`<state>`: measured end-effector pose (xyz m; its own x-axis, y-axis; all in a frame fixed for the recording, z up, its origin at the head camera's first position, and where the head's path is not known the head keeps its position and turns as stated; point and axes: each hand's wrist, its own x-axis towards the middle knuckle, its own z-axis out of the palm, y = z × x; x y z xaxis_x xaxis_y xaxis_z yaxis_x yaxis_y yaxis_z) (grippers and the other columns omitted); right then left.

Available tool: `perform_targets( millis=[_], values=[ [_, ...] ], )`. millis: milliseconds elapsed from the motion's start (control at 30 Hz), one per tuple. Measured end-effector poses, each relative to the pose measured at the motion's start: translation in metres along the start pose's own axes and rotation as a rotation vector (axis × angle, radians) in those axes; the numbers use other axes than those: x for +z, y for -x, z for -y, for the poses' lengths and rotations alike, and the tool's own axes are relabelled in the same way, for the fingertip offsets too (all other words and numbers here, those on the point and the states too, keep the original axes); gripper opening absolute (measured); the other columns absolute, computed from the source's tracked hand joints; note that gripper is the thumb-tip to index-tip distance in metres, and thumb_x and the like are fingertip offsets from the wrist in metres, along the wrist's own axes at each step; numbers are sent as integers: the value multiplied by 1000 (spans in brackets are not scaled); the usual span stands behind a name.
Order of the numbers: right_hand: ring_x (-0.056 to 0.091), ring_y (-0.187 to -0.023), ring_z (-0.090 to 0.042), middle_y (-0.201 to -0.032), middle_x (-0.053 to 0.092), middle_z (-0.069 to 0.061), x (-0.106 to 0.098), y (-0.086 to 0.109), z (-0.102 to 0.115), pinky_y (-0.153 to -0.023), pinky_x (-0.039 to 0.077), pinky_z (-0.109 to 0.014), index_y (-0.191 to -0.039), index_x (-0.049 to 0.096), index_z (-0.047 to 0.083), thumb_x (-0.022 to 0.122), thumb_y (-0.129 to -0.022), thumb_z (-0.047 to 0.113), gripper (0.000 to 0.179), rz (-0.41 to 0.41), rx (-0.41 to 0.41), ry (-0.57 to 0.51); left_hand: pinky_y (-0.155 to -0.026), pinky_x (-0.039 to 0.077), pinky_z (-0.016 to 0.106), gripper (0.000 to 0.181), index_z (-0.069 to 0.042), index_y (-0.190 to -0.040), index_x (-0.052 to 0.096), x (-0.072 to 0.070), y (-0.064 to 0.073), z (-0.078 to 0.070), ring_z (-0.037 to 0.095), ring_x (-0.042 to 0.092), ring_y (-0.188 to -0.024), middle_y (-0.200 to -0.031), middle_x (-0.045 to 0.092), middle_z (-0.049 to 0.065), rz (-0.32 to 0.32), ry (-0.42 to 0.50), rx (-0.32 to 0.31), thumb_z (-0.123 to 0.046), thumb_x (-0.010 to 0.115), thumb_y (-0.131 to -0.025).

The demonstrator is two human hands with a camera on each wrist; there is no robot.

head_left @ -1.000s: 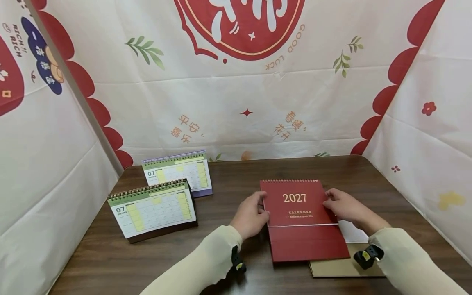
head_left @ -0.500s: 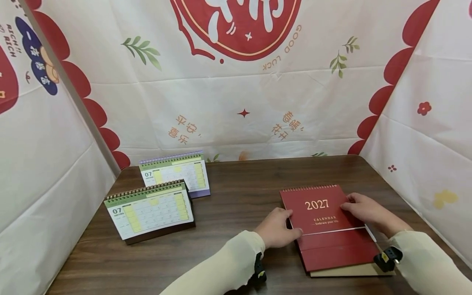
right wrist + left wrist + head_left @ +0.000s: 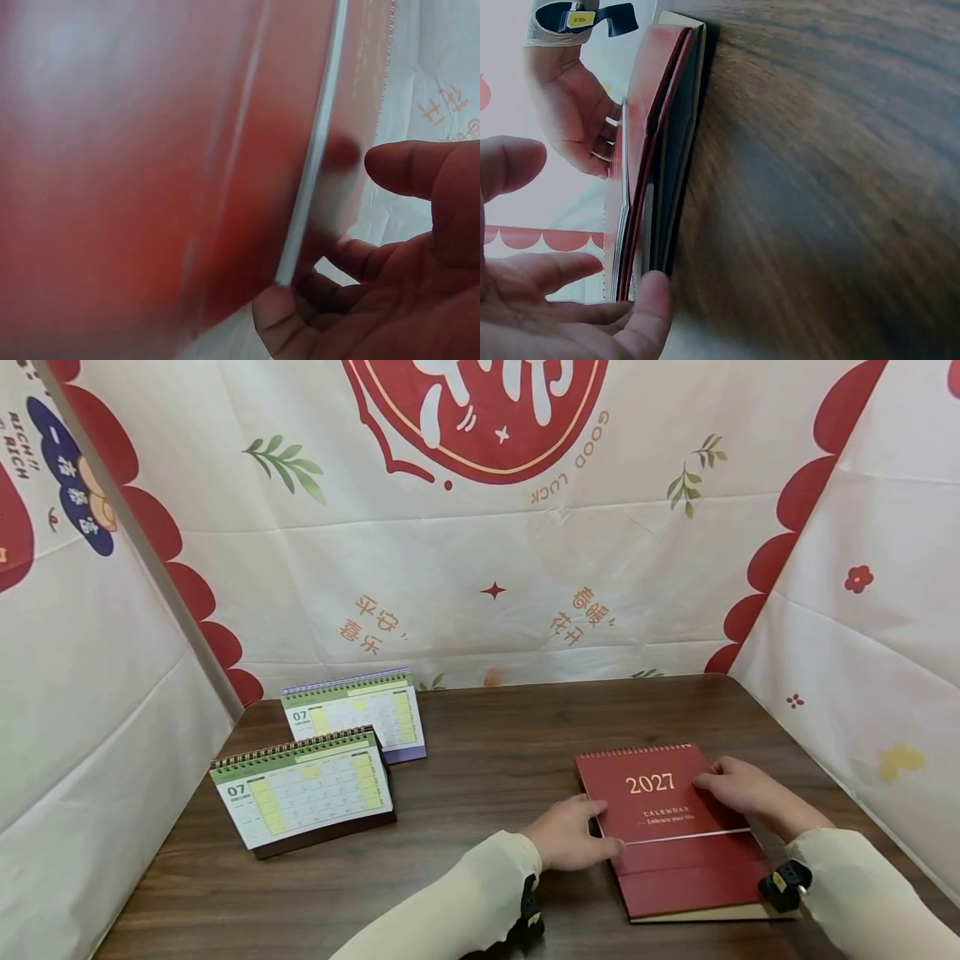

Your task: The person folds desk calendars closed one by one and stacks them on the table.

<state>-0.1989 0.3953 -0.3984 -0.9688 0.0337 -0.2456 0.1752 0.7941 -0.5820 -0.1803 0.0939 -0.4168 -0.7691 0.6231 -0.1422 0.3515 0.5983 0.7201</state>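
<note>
A red 2027 desk calendar (image 3: 667,802) lies on top of a tan-covered calendar (image 3: 723,913), whose front edge shows beneath it. My left hand (image 3: 566,837) rests at the left side; in the left wrist view its fingertips (image 3: 654,294) touch the stack's edge while the thumb stands apart. At the opposite side, my right hand (image 3: 757,795) holds the red calendar's edge, thumb over the cover. Fingers (image 3: 281,315) curl at that edge in the right wrist view, with the thumb (image 3: 401,166) above the cover.
Two desk calendars stand like tents at the left of the wooden table (image 3: 480,760): one with a dark base (image 3: 311,797), and behind it one with a purple base (image 3: 367,714). Printed white cloth (image 3: 450,552) hangs behind and at both sides.
Both hands have moved the red calendar rightward and down onto the tan one, covering most of it. The calendars on the left have not been moved.
</note>
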Motion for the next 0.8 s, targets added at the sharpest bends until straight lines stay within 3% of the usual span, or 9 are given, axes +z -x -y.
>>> perform_targets(
  millis=[167, 400, 667, 800],
  values=[
    [51, -100, -41, -114, 50, -36, -1, 0, -2, -81, 46, -49, -129, 37, -21, 52, -100, 31, 61, 0, 2, 30, -108, 35, 29, 65, -11, -146, 49, 6, -2, -1, 15, 34, -141, -154, 38, 0, 50, 5, 17, -43, 63, -92],
    [54, -97, -39, -111, 54, -35, 1, -1, -3, -82, 47, -53, -130, 38, -25, 52, -101, 30, 64, 0, -13, 99, -108, 34, 31, 64, -14, -146, 50, 9, -2, -4, 15, 32, -142, -155, 37, -2, 54, -19, -4, -45, 63, -91],
    [53, -101, -43, -115, 52, -38, 0, -3, -6, -84, 46, -56, -132, 36, -25, 51, -101, 34, 68, 32, -16, 84, -107, 36, 28, 63, -12, -145, 51, 7, -2, -1, 13, 37, -139, -150, 44, -2, 32, 7, 11, -42, 63, -91],
    [52, -106, -44, -120, 50, -38, -4, -4, -8, -86, 46, -57, -134, 35, -24, 50, -102, 36, 69, 71, -26, 64, -105, 38, 28, 57, -10, -143, 53, 1, 3, 5, 12, 42, -134, -145, 50, -1, -23, 47, 52, -37, 62, -94]
  ],
)
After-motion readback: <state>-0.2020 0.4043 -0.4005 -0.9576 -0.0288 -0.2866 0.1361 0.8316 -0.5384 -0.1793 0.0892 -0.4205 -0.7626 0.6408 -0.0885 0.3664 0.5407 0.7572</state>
